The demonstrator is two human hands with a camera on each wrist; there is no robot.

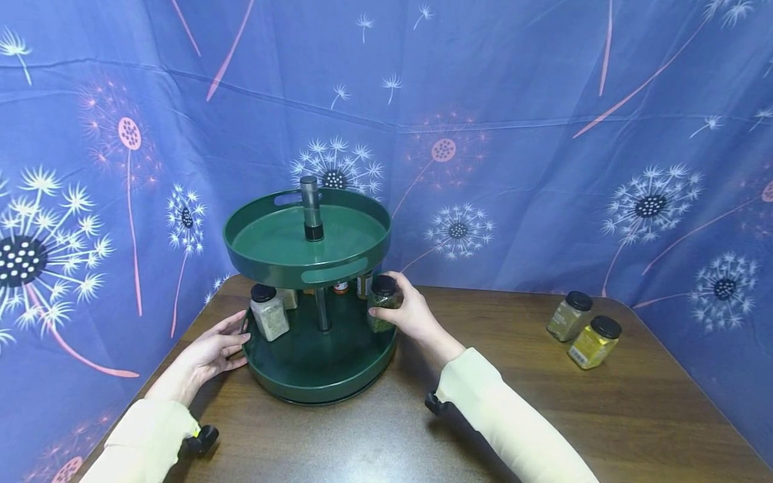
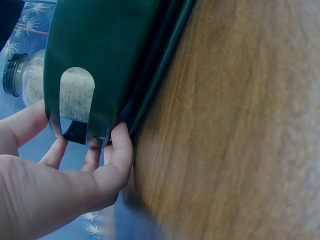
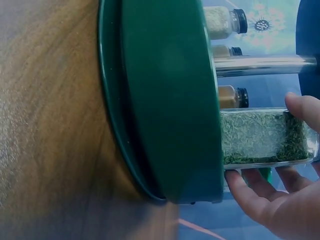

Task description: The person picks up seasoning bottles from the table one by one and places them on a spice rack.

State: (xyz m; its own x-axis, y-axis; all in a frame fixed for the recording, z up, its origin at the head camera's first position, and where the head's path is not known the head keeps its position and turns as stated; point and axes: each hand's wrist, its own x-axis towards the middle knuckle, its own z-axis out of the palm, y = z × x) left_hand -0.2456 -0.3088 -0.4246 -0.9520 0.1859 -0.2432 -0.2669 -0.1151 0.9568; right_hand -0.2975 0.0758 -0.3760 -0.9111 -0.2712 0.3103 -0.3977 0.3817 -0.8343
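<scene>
A two-tier green turntable rack (image 1: 308, 275) stands on the wooden table. My right hand (image 1: 413, 312) grips a square jar of dried green herbs (image 3: 262, 137) with a black lid, at the right side of the lower tier; thumb and fingers lie on opposite sides of it. At the left, my left hand (image 1: 208, 352) touches the outer wall of the lower tier (image 2: 105, 50), its fingers spread beside the handle cutout and its thumb at the rim. Just inside that wall stands a jar of pale seasoning (image 1: 270, 314) with a black lid.
More small jars stand at the back of the lower tier, partly hidden by the upper tier (image 1: 278, 261) and its metal post (image 1: 311, 208). On the table to the right are an olive-coloured jar (image 1: 570, 316) and a yellow jar (image 1: 594, 343). Blue dandelion-print cloth (image 1: 513, 168) hangs behind.
</scene>
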